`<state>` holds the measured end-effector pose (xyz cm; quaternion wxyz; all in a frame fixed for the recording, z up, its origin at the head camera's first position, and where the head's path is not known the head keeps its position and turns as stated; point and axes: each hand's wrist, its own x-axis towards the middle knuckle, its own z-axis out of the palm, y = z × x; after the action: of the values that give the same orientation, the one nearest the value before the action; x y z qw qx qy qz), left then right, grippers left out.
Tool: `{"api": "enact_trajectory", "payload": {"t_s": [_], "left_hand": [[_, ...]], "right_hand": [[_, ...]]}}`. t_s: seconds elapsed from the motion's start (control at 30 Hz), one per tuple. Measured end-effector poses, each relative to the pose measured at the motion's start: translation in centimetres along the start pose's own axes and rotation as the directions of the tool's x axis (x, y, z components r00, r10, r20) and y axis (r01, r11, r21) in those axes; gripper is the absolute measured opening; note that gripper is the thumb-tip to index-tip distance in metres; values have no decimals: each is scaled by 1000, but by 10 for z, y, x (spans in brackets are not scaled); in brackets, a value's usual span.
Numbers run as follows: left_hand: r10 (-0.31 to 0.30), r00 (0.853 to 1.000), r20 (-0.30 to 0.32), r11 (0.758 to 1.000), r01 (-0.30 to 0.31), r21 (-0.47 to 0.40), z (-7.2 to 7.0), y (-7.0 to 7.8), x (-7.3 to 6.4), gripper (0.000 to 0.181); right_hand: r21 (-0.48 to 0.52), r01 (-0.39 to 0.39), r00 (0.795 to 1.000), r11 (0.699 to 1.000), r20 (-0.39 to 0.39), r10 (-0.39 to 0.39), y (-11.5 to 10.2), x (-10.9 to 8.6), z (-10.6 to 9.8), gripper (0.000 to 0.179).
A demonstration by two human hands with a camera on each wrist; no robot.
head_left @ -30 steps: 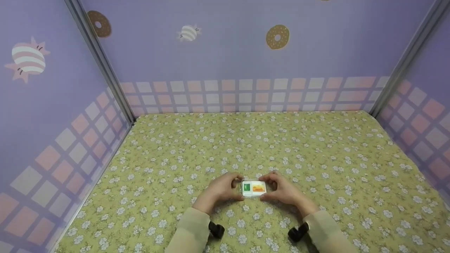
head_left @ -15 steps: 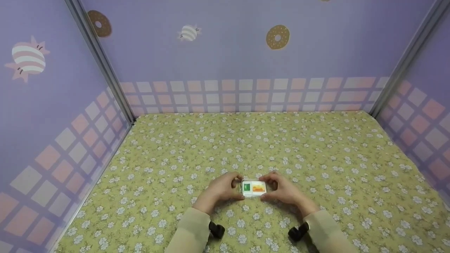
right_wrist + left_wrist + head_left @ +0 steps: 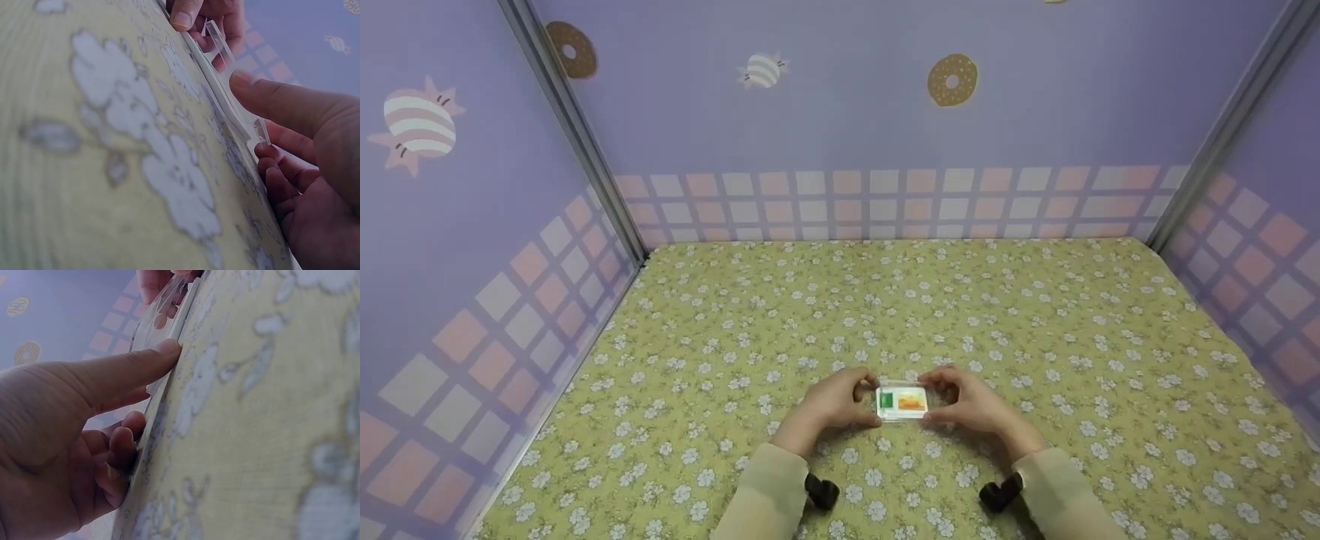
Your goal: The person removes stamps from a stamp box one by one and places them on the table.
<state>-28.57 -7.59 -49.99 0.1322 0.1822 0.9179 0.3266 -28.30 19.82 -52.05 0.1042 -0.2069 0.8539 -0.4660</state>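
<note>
Low in the head view, a small clear plastic case (image 3: 901, 403) with a white card inside lies on the cloth. The card bears a green square at left and an orange picture at right. My left hand (image 3: 838, 401) holds the case's left end, thumb on the near side and fingers at the far side. In the left wrist view that thumb presses at the edge of the white base (image 3: 183, 318). My right hand (image 3: 966, 401) pinches the right end of the clear cover (image 3: 222, 48), which stands tilted up from the base in the right wrist view.
A yellow-green flowered cloth (image 3: 810, 307) covers the table. Purple walls with pink and white squares (image 3: 885, 195) stand at the back and both sides. Black wrist straps (image 3: 823, 491) sit at the beige sleeves (image 3: 769, 487).
My right hand has shifted slightly to the right, with its thumb a little farther from the card. The clear cover's edge now shows beyond the card's far side. The left hand stays put.
</note>
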Motion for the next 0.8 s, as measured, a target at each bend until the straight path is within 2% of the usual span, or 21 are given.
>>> {"api": "enact_trajectory", "payload": {"t_s": [0.37,0.63,0.8], "left_hand": [[3,1000,-8,1000,-3,14,1,-1,-1,51],[-5,1000,5,1000,4,14,0,1,-1,52],[-1,1000,7,1000,0,15,-1,1,-1,52]], "right_hand": [[63,-48,999,997,-7,49,4,-6,-16,60],[14,-55,998,998,20,54,10,-14,-35,60],[22,-79,997,997,25,79,15,-17,-44,62]]}}
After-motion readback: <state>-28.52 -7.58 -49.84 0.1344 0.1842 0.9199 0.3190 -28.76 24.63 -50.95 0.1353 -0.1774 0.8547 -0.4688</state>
